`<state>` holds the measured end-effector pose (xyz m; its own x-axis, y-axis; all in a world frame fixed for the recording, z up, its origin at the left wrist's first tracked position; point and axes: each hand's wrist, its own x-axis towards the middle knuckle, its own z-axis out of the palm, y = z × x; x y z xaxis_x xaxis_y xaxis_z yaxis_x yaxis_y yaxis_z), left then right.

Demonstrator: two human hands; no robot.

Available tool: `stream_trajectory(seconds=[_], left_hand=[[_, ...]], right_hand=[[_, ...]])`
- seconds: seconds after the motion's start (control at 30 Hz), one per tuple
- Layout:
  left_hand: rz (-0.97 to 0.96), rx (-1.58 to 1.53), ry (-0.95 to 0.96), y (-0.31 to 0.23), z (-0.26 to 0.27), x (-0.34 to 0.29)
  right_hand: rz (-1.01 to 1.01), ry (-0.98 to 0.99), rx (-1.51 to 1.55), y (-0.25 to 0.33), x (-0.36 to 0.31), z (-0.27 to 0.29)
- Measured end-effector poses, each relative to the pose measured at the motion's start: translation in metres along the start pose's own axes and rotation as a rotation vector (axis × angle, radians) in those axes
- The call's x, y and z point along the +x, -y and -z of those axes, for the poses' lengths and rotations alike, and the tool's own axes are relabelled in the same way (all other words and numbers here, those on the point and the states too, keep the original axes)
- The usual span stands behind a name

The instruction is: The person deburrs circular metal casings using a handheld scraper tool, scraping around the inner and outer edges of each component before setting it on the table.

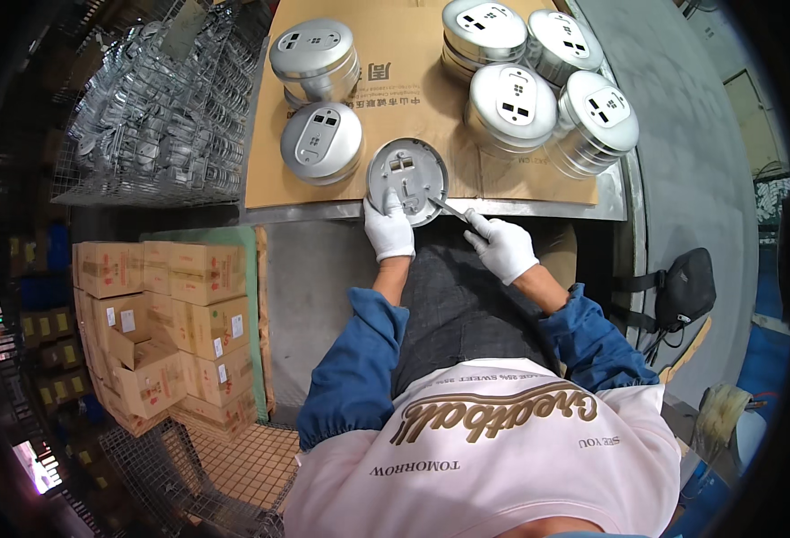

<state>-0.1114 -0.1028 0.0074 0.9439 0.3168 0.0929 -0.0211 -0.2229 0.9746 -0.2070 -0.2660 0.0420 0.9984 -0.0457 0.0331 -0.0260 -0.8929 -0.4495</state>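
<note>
At the table's front edge, my white-gloved left hand (388,229) grips a round grey metal cover (419,170). The cover's ribbed inner side faces up, and my left thumb lies over its lower left part. In my right hand (504,248), also gloved, is a thin metal hand tool (449,209). Its tip touches the cover's inner face near the right rim; whether it is a file or a scraper I cannot tell. Similar covers stand in stacks beyond: two on the left, the nearer one (322,142) close to my left hand, and several on the right (513,105).
Flat cardboard (413,108) lies over the metal-edged table. At the left, a wire basket (157,117) is heaped with shiny metal parts. Below it stand stacked cartons (206,305) beside a green-edged board. A black bag (686,289) hangs at the right.
</note>
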Motion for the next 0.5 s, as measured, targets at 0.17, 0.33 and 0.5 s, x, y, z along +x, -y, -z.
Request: stream_trajectory(seconds=[0.17,0.33,0.5], left_hand=[[0.424,-0.383,0.251,-0.001,0.016,-0.009],[0.890,-0.889,0.522,-0.009,0.049,0.019],[0.721,-0.472,0.713,-0.018,0.044,0.045]], right_hand=[[-0.235,0.065,0.259,0.002,-0.003,0.005],[-0.184,0.053,0.256,-0.016,-0.006,-0.001],[-0.189,0.090,0.215,-0.016,-0.004,0.007]])
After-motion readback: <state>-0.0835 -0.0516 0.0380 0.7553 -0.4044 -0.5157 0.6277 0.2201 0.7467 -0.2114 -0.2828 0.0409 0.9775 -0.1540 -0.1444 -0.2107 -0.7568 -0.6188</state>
